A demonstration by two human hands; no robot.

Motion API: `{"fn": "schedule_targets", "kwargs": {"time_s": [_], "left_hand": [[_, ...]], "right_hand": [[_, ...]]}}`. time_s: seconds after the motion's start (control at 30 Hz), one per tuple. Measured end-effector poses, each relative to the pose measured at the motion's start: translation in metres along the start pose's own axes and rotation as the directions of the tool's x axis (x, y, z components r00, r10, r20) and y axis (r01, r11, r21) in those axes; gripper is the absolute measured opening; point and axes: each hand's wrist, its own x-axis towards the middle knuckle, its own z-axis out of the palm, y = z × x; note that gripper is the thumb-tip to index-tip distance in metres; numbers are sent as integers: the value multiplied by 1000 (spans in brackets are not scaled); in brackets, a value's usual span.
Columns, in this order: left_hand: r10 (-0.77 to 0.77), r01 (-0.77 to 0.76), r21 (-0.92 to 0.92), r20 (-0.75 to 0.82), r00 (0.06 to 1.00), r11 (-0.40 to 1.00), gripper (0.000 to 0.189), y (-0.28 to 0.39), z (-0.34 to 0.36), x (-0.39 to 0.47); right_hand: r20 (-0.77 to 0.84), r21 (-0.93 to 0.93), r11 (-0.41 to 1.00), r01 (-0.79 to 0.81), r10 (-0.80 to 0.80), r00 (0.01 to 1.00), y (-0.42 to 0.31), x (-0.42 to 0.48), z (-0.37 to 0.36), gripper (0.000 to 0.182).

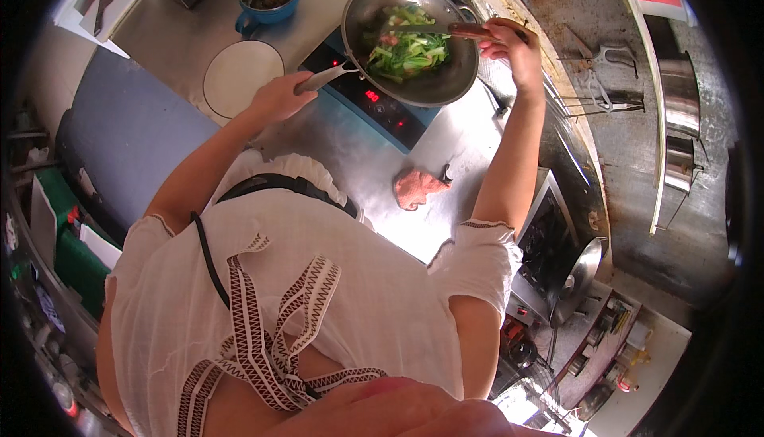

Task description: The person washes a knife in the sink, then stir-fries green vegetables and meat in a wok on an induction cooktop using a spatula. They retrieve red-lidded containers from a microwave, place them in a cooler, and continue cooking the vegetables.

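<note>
My left hand (282,97) grips the metal handle of a wok (439,94), which sits on a lit induction cooktop (391,116) with red digits. Chopped leafy greens with small pinkish pieces (412,52) lie inside the wok. At the wok's right side my right hand (514,49) is closed around the wooden handle of a spatula (471,31), whose metal part reaches into the greens. Left of the wok lies a round white plate (242,79). Behind that plate stands a blue bowl with a handle (276,14), holding dark contents.
A crumpled reddish cloth (419,188) lies on the steel counter (334,138) near my body. To the left is a blue-grey surface (143,132). Scissors (603,58) hang on the right wall, and another pan (582,273) stands at the lower right.
</note>
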Motion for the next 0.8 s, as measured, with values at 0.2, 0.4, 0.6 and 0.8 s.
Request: {"fn": "schedule_targets", "kwargs": {"time_s": [0.2,0.4,0.6,0.8], "left_hand": [[-14,15,19,-32,999,1000,44,-1,0,0],[-2,3,18,-31,1000,1000,44,-6,2,1],[19,-19,7,-24,1000,1000,45,-7,4,4],[29,-27,27,-87,996,999,34,-2,3,-3]], "right_hand": [[-70,62,996,58,-53,996,-12,-12,-6,25],[-257,123,992,-14,46,965,0,-37,-32,24],[-393,181,979,-92,157,906,31,-68,-39,22],[-588,325,942,90,127,799,46,-90,-51,23]]}}
